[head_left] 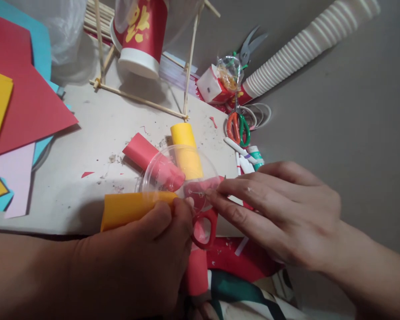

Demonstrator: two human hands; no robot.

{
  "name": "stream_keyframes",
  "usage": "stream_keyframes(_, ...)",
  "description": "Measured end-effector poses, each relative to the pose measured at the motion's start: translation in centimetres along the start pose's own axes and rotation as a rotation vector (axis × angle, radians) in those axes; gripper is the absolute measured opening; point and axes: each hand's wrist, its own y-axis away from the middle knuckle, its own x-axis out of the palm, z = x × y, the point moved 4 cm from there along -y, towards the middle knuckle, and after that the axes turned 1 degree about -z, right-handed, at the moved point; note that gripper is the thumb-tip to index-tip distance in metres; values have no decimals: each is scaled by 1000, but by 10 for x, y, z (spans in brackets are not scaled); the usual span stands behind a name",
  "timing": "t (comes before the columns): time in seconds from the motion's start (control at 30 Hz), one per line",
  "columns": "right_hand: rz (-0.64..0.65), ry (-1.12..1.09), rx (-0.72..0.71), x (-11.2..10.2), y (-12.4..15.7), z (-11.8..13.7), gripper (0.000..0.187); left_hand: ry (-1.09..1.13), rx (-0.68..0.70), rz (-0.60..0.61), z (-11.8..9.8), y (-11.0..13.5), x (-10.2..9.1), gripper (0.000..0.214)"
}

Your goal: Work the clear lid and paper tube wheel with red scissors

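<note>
A round clear plastic lid point(206, 155) lies in the middle, with curled paper pieces fanned around it. My left hand point(163, 235) pinches the inner end of a yellow-orange paper piece point(130, 205) at the lid's near edge. Another yellow paper piece point(182, 138) and a red one point(143, 153) point away from me, and a red-pink one point(197, 271) hangs toward me. My right hand point(280, 209) has its thumb and fingertips together at the lid's right side; what they grip is hidden. A red loop handle point(213, 224) sits between my hands.
A wooden stick frame point(143, 101) holds a red paper cup point(146, 35) at the back. Coloured paper sheets point(36, 106) lie left. Scissors point(238, 126), white pens point(240, 149) and a long stack of paper cups point(306, 49) line the right edge.
</note>
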Motion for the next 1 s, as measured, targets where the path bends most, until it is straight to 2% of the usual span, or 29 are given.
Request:
stream_keyframes(0.3,51,-38,4,1,0,-1,21,-22,-9,69,-1,-1,-2,47)
stream_keyframes(0.57,70,-16,20,1,-4,-1,26,-18,-43,22,0,-2,-2,43)
stream_keyframes(0.73,172,-25,-29,0,-14,-3,32,-27,-31,-4,-3,0,1,44)
stream_keyframes(0.87,193,-44,25,2,-17,-8,34,-32,-46,-9,-3,1,2,45)
stream_keyframes(1.0,277,-99,105,-3,-21,-19,32,-45,-48,-7,-2,1,1,44)
